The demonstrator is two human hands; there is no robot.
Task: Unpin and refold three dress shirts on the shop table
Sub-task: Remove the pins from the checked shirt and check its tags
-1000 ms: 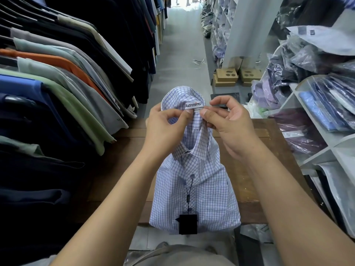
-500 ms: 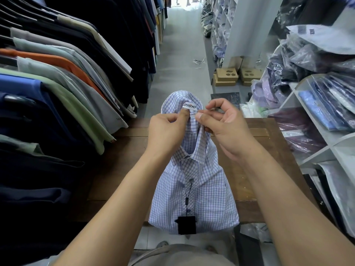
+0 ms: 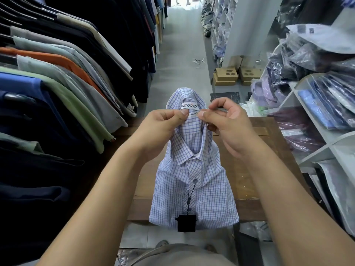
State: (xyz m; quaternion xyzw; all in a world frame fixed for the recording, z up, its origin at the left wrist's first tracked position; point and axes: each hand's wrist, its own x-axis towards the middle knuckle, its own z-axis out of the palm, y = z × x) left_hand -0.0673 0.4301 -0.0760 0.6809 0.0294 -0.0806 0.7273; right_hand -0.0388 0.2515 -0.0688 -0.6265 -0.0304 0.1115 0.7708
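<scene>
A folded blue-and-white checked dress shirt (image 3: 194, 191) lies on the brown wooden shop table (image 3: 257, 169), its lower edge hanging over the near side. A black price tag (image 3: 186, 223) dangles from a cord at the front buttons. The collar end is lifted up off the table. My left hand (image 3: 161, 127) pinches the collar just left of the white brand label (image 3: 189, 108). My right hand (image 3: 224, 121) pinches the collar fabric just right of that label, thumb and forefinger pressed together. A pin, if there, is too small to see.
A rack of hanging shirts (image 3: 63, 77) crowds the left side, over the table's left end. White shelves (image 3: 322, 127) with bagged shirts stand at the right. Cardboard boxes (image 3: 226, 76) and a plastic scrap lie on the aisle floor beyond the table.
The collar has stayed raised between both hands. My right fingers have moved in closer to the label and pinch more tightly; the label shows more fully than half a second ago.
</scene>
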